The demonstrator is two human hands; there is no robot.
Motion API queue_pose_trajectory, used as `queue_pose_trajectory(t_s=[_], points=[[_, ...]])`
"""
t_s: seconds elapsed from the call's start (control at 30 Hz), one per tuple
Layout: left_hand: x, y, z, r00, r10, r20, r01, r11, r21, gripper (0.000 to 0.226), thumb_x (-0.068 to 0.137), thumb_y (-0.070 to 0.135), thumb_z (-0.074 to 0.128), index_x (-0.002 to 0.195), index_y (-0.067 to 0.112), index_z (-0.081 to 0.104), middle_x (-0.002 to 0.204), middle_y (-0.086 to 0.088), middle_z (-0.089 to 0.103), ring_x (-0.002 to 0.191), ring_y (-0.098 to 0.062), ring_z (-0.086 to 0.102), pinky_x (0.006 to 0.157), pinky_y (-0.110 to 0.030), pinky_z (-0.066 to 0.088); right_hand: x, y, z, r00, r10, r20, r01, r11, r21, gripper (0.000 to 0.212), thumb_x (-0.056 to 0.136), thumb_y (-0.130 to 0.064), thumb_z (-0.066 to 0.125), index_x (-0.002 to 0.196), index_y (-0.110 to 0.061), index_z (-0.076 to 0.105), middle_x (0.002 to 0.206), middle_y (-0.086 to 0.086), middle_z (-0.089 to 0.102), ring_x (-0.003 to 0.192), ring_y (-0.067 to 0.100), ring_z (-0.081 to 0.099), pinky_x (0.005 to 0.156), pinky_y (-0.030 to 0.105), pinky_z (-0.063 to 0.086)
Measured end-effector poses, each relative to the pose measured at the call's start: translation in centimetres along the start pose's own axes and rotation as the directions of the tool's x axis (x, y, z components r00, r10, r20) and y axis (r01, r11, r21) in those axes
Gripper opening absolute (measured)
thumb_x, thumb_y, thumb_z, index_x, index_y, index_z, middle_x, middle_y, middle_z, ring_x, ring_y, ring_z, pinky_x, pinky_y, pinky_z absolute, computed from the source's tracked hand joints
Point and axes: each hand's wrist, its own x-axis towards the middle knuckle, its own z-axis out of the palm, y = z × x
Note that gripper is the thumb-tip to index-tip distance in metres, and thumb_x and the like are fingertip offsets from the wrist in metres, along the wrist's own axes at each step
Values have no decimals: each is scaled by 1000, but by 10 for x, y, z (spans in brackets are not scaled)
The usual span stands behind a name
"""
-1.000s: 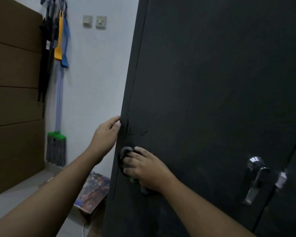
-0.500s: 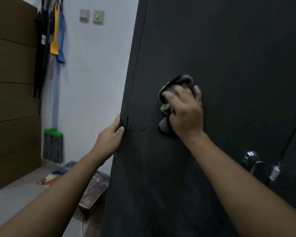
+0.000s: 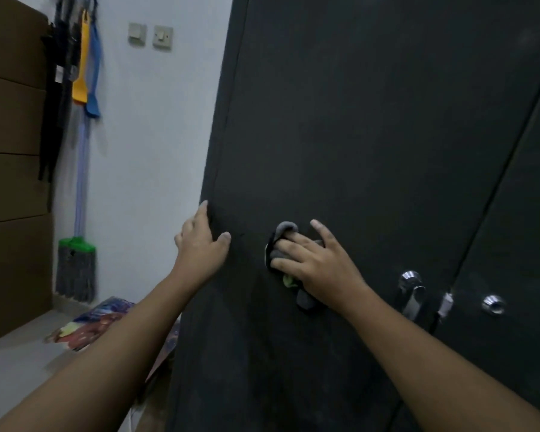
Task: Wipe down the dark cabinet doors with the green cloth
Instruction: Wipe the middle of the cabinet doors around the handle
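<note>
The dark cabinet door (image 3: 371, 135) fills the right of the view. My right hand (image 3: 320, 266) presses a bunched grey-and-green cloth (image 3: 282, 233) flat against the door at mid height, fingers spread over it. Most of the cloth is hidden under the palm; a green bit shows below the fingers. My left hand (image 3: 200, 244) rests on the cabinet's left edge, thumb on the front face, fingers lying along the side. A second dark door (image 3: 518, 244) stands to the right.
A chrome lever handle (image 3: 410, 291) and a round chrome lock (image 3: 493, 304) sit right of my hand. A green-headed mop (image 3: 77, 269) leans on the white wall. Brown panels (image 3: 13, 182) stand at left. Colourful printed items (image 3: 88, 325) lie on the floor.
My right hand swept the cloth up the door from low left, then came back down to mid height. My left hand stayed on the cabinet edge.
</note>
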Motion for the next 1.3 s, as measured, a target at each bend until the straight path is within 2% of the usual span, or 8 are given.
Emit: queue_pose_trajectory(t_s=[0.17, 0.3, 0.43, 0.63, 0.77, 1.0, 1.2, 1.3], points=[[-16, 49, 24, 992, 124, 33, -126, 990, 57, 80, 95, 29, 59, 156, 34, 8, 163, -13, -5, 149, -35, 0, 121, -52, 13, -29, 73, -35, 974, 192, -120, -200, 978, -58, 38, 88, -20, 48, 118, -36, 64, 135, -4, 61, 128, 19, 56, 111, 63, 28], [-27, 72, 43, 981, 190, 37, -192, 979, 64, 77, 92, 28, 62, 153, 35, 15, 162, -15, -3, 148, -36, 2, 120, -55, 15, -69, 123, -57, 927, 350, -132, -360, 931, -63, 40, 89, -18, 43, 119, -33, 64, 136, -4, 60, 132, 20, 53, 110, 65, 26], [-37, 98, 64, 949, 308, 65, -313, 944, 102, 73, 91, 25, 61, 151, 34, 20, 161, -16, -2, 147, -37, 3, 119, -58, 16, -119, 148, -64, 911, 389, -140, -400, 915, -60, 41, 87, -13, 44, 115, -31, 67, 133, -4, 62, 131, 19, 55, 109, 64, 29], [-61, 151, 117, 794, 580, 180, -608, 765, 212, 74, 89, 27, 60, 152, 31, 21, 160, -12, 2, 146, -31, 7, 118, -60, 13, -177, 161, -66, 918, 366, -151, -381, 921, -86, 33, 90, -13, 50, 111, -31, 69, 132, -6, 63, 128, 17, 57, 107, 62, 33], [-83, 184, 156, 693, 663, 283, -719, 660, 216, 73, 90, 28, 57, 152, 34, 18, 160, -6, 2, 146, -27, 6, 118, -61, 8, -197, 162, -65, 899, 398, -182, -413, 909, -50, 30, 91, -14, 55, 110, -32, 69, 132, -6, 63, 129, 17, 56, 108, 61, 32], [-110, 210, 217, 542, 759, 361, -841, 488, 235, 67, 94, 27, 50, 153, 29, 18, 161, -5, 5, 149, -21, 4, 118, -59, 0, -266, 144, -46, 653, 679, -336, -692, 715, 101, 27, 92, -12, 53, 108, -32, 63, 126, 2, 66, 123, 21, 60, 108, 59, 35], [-110, 220, 251, 552, 775, 308, -822, 442, 360, 69, 100, 35, 44, 157, 24, 8, 154, -12, -2, 145, -30, 3, 116, -64, -4, -344, 128, -39, 731, 635, -251, -656, 755, -1, 34, 91, -7, 49, 106, -36, 59, 118, -2, 71, 116, 18, 65, 105, 56, 40], [-110, 218, 265, 545, 793, 273, -806, 405, 432, 77, 93, 33, 56, 157, 18, 15, 151, -18, 4, 142, -34, 7, 111, -70, 1, -387, 127, -44, 770, 613, -179, -631, 773, -66, 34, 103, -12, 35, 104, -36, 59, 119, -2, 71, 116, 19, 66, 105, 57, 39]])
